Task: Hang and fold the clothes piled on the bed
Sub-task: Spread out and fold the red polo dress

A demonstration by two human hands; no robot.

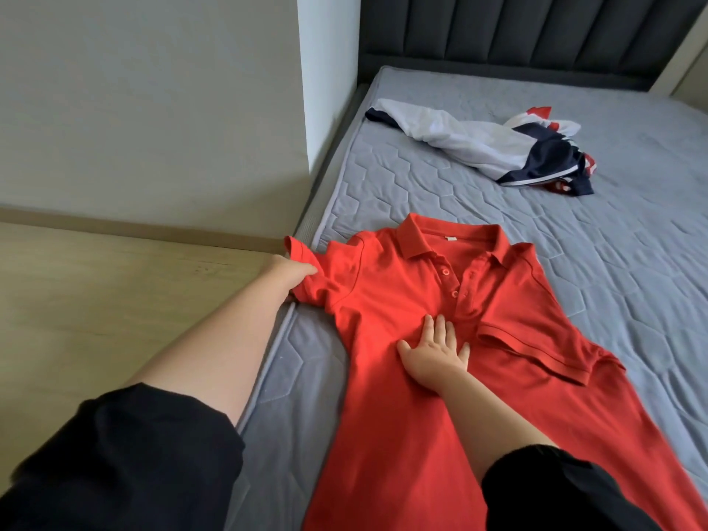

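Lying face up on the grey quilted mattress (498,231), a red polo shirt (387,300) runs its long axis from the collar, which points toward the dark padded headboard (536,28), down to the hem near the camera. The knit is a fine pique with a ribbed collar and a buttoned placket. One short sleeve is folded inward across the chest; the other reaches past the mattress edge beside the pale wood floor (95,285). The left hand (291,272) has its grip closed on that outer sleeve, fingers tucked into the fabric. The right hand (435,352) lies flat and spread on the chest just below the placket, holding nothing. Farther up the bed, well apart from the polo, a crumpled white, navy and red garment (471,141) lies in a heap.
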